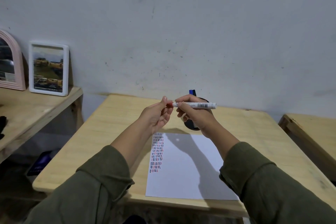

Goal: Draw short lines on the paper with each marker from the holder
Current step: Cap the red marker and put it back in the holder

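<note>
A: Nearest the camera: two olive-green sleeves, one on each forearm, pushed up short of the wrists. Under them?

B: White sheet of paper [187, 167] flat on the pale wooden table [112, 143], close to its near edge. Rows of short black, blue and red strokes run down the sheet's left margin. The rest of the sheet is unmarked; arm shadows fall across it.

A: Hands?

B: Both raised above the far edge of the paper, touching nothing on the table. Right hand [192, 114]: grip closed around the white-barrelled marker with a barcode label [195, 105], held roughly level, rear end pointing right. Left hand [158, 116]: thumb and fingertips pinched on the small red cap [169, 104] at the marker's left end. Cannot tell whether the cap is seated on the barrel or just off it.

A: Holder?

B: Dark round marker holder [190, 125] stands on the table just beyond the paper, mostly hidden behind the right hand. A blue marker cap [190, 92] and a black one beside it show above the knuckles.

A: Further out?

B: Left, a second wooden table with a white-framed photograph [48, 68] and a pink arched frame [11, 62] leaning on the grey-white wall [181, 23]. Right edge, part of another wooden surface.
</note>
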Motion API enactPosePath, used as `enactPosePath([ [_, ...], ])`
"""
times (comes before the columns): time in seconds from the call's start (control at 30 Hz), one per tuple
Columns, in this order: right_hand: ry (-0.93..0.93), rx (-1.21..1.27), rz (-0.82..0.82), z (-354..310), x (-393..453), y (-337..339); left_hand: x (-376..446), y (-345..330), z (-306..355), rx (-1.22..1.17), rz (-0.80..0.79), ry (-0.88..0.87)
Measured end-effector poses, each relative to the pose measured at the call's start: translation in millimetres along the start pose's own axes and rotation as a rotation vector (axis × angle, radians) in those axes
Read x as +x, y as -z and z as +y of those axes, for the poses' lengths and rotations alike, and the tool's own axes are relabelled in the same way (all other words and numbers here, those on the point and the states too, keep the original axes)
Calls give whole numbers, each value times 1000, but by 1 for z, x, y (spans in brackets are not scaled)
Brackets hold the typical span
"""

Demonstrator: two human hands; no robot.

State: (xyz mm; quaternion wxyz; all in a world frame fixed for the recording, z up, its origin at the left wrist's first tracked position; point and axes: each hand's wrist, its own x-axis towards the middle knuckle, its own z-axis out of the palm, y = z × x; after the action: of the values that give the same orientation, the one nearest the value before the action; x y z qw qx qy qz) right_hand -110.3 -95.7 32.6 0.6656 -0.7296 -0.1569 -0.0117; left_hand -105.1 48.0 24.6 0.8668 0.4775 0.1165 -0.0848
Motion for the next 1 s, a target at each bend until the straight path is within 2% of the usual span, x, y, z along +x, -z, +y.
enactPosePath([
  [0.37,-37,235,104,6,-3,-4,3,-8,-13,-103,13,-82],
  [0.53,-36,173,23,5,-8,0,4,-14,-13,-154,0,-121],
  [0.77,-105,328,-105,-4,-10,17,22,-12,9,-249,84,-192],
  [0.87,-115,246,-75,-3,-11,24,22,-22,13,-194,45,-239],
  [1.0,-77,109,-29,2,-8,28,21,-40,11,-8,-43,-287],
])
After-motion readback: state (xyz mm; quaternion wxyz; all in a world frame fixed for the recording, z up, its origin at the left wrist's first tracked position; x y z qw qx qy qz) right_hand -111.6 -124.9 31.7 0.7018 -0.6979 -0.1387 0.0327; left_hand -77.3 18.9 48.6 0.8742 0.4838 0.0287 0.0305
